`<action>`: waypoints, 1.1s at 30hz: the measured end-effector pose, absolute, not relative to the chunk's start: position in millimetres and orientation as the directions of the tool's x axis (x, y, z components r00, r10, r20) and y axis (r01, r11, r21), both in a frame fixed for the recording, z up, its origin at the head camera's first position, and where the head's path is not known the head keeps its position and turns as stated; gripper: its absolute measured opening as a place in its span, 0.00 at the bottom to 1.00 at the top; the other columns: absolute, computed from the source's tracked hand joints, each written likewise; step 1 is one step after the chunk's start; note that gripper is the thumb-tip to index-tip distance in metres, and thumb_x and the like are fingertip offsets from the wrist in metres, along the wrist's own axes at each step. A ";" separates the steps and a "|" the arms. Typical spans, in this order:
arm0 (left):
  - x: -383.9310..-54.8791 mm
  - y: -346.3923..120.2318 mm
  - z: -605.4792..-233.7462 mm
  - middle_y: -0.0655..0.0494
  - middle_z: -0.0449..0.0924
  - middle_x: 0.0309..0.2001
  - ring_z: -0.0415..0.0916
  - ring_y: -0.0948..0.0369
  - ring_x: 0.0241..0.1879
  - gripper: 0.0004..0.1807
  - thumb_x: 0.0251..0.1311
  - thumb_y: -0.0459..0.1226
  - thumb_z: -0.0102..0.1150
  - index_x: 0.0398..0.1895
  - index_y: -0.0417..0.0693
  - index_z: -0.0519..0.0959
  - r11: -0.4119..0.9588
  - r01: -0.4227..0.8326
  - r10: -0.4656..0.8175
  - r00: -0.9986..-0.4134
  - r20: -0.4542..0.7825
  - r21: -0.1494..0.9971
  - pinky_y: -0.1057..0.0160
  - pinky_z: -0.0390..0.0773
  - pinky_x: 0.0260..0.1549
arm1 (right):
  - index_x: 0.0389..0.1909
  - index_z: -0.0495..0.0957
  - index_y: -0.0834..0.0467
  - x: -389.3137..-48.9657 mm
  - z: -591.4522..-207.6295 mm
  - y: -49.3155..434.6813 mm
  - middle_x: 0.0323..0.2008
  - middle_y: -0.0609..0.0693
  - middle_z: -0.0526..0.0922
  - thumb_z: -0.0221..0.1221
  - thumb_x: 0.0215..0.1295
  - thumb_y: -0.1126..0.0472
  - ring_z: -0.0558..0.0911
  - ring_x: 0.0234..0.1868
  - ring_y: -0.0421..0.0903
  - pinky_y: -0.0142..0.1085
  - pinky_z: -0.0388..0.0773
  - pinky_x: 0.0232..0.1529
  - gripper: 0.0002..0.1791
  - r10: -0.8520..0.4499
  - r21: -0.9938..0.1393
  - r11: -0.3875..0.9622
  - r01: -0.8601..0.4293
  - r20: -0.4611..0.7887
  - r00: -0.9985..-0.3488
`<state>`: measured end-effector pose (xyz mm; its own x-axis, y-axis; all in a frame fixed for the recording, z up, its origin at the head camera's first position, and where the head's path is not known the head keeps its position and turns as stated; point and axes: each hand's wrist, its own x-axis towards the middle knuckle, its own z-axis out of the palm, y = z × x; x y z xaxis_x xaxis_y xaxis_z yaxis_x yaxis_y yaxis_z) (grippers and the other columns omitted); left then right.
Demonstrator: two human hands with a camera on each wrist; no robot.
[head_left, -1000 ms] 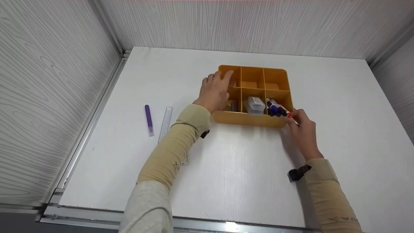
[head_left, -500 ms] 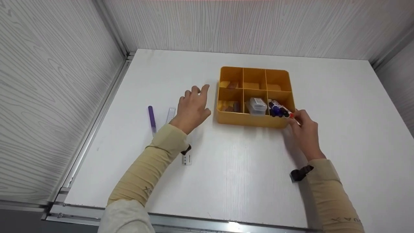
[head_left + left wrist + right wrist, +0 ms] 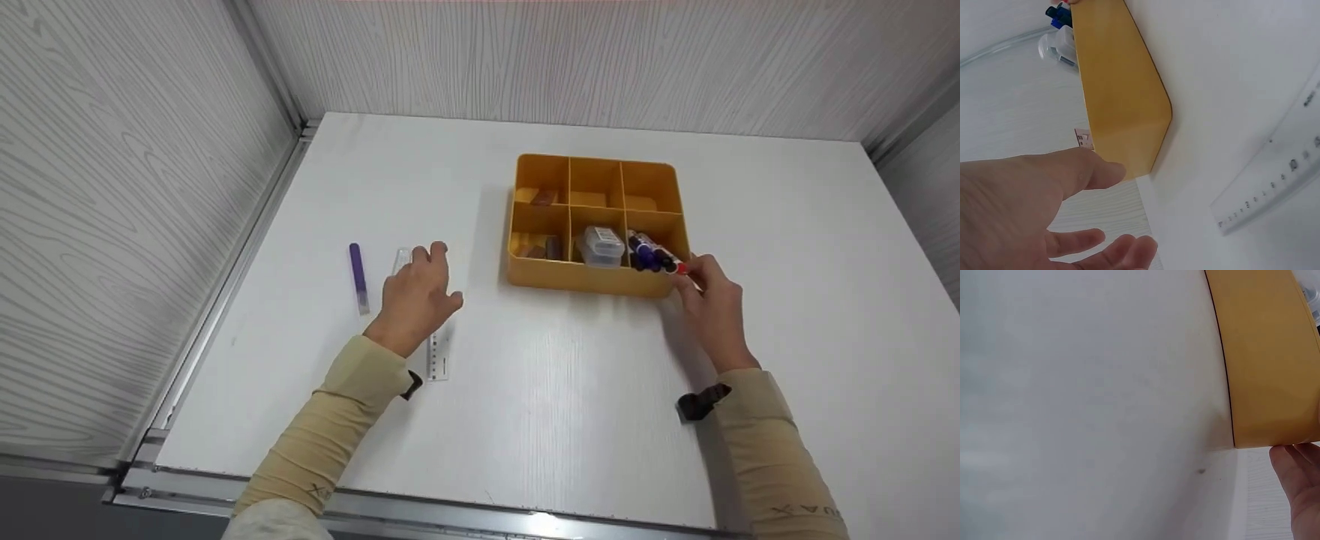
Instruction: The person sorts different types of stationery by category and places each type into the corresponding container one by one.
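Note:
My left hand [image 3: 416, 300] hovers over the left part of the table, fingers loosely bent and holding nothing. Beneath it, partly covered, lie a clear ruler [image 3: 403, 259] and a second clear strip with printed marks [image 3: 439, 364]; in the left wrist view a ruler [image 3: 1275, 185] shows its numbers. A purple pen [image 3: 358, 271] with a pale end lies to the left. My right hand [image 3: 711, 311] grips the front right corner of a yellow divided box [image 3: 585, 280], thumb in front and fingers along the side [image 3: 1292, 469].
The front right compartment holds several markers [image 3: 649, 253], the front middle one a clear plastic case [image 3: 603, 246]. Small brownish pieces [image 3: 553, 247] sit in the front left compartment, another [image 3: 543, 198] behind them. White wood-grain walls [image 3: 525, 67] enclose the white table [image 3: 540, 420].
My left hand has left the box's left side and moved left and toward me, over the ruler. My right hand keeps its grip on the box corner.

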<state>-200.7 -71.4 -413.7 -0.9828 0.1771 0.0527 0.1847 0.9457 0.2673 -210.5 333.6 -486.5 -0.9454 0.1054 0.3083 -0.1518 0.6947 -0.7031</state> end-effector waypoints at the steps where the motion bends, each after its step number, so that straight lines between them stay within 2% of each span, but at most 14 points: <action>1: -197.9 -71.9 -416.5 0.38 0.77 0.50 0.77 0.53 0.28 0.37 0.59 0.42 0.66 0.66 0.34 0.64 0.948 0.178 0.172 -0.984 0.047 0.262 0.53 0.83 0.30 | 0.46 0.70 0.63 -210.4 -486.1 333.6 0.57 0.60 0.81 0.57 0.71 0.59 0.77 0.64 0.54 0.45 0.73 0.61 0.12 0.107 -0.705 0.694 -0.147 0.302 -0.947; 5: -187.9 -73.2 -428.7 0.37 0.78 0.46 0.76 0.54 0.25 0.40 0.58 0.48 0.68 0.65 0.31 0.64 0.969 0.125 0.137 -0.990 -0.039 0.213 0.52 0.83 0.29 | 0.47 0.70 0.63 -209.8 -484.1 333.0 0.59 0.59 0.80 0.57 0.71 0.58 0.76 0.66 0.54 0.46 0.73 0.62 0.13 0.107 -0.718 0.683 -0.138 0.285 -0.952; 9: -181.2 -74.0 -439.6 0.42 0.79 0.39 0.74 0.55 0.28 0.43 0.56 0.54 0.68 0.62 0.30 0.67 0.984 0.042 0.078 -0.976 -0.205 0.173 0.51 0.83 0.37 | 0.47 0.71 0.62 -209.6 -483.2 332.9 0.60 0.59 0.80 0.57 0.71 0.56 0.76 0.66 0.54 0.46 0.73 0.62 0.14 0.109 -0.717 0.683 -0.139 0.288 -0.952; 11: -178.9 -75.0 -444.0 0.45 0.78 0.34 0.73 0.56 0.29 0.41 0.55 0.56 0.68 0.57 0.30 0.69 0.987 0.020 0.061 -0.963 -0.262 0.157 0.50 0.82 0.40 | 0.47 0.71 0.62 -209.6 -483.2 333.0 0.60 0.59 0.80 0.57 0.71 0.56 0.76 0.66 0.54 0.46 0.73 0.62 0.14 0.110 -0.715 0.685 -0.139 0.291 -0.951; 14: -176.3 -76.6 -448.2 0.50 0.76 0.28 0.73 0.57 0.28 0.35 0.55 0.56 0.68 0.49 0.33 0.73 0.988 0.007 0.056 -0.948 -0.312 0.156 0.52 0.80 0.39 | 0.48 0.71 0.62 -209.9 -484.1 333.2 0.61 0.60 0.79 0.57 0.71 0.56 0.76 0.66 0.55 0.46 0.73 0.62 0.14 0.110 -0.716 0.684 -0.138 0.289 -0.951; 18: -174.3 -77.7 -449.7 0.53 0.73 0.27 0.71 0.56 0.28 0.26 0.58 0.52 0.67 0.42 0.38 0.76 0.981 0.000 0.065 -0.940 -0.336 0.192 0.54 0.77 0.37 | 0.48 0.70 0.62 -210.4 -485.1 333.5 0.62 0.59 0.78 0.56 0.71 0.55 0.76 0.66 0.55 0.46 0.73 0.62 0.15 0.107 -0.717 0.684 -0.134 0.281 -0.954; 22: -174.0 -78.2 -449.4 0.52 0.75 0.29 0.72 0.55 0.28 0.20 0.59 0.49 0.67 0.37 0.40 0.77 0.976 0.016 0.088 -0.940 -0.330 0.216 0.52 0.78 0.38 | 0.47 0.71 0.62 -210.4 -484.4 333.2 0.61 0.61 0.79 0.57 0.70 0.55 0.77 0.65 0.56 0.47 0.73 0.61 0.15 0.102 -0.711 0.685 -0.159 0.309 -0.946; 28: -174.2 -79.5 -447.8 0.51 0.78 0.33 0.73 0.55 0.30 0.16 0.63 0.46 0.64 0.38 0.41 0.78 0.963 0.009 0.106 -0.930 -0.351 0.268 0.51 0.78 0.38 | 0.47 0.70 0.63 -209.0 -485.1 333.3 0.61 0.62 0.79 0.57 0.70 0.55 0.76 0.65 0.56 0.48 0.73 0.61 0.16 0.098 -0.710 0.686 -0.159 0.306 -0.947; 33: -174.8 -80.6 -448.7 0.52 0.77 0.29 0.72 0.54 0.29 0.13 0.61 0.43 0.61 0.35 0.41 0.77 0.952 -0.008 0.101 -0.935 -0.339 0.305 0.52 0.75 0.35 | 0.48 0.70 0.63 -208.9 -486.4 334.1 0.61 0.61 0.79 0.57 0.70 0.53 0.76 0.65 0.56 0.47 0.73 0.62 0.17 0.104 -0.718 0.681 -0.144 0.289 -0.952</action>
<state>-174.8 -80.6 -448.7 -0.9352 0.1012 -0.3393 -0.0078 0.9522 0.3054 -208.9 334.1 -486.4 -0.9516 0.1036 0.2894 -0.1444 0.6805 -0.7184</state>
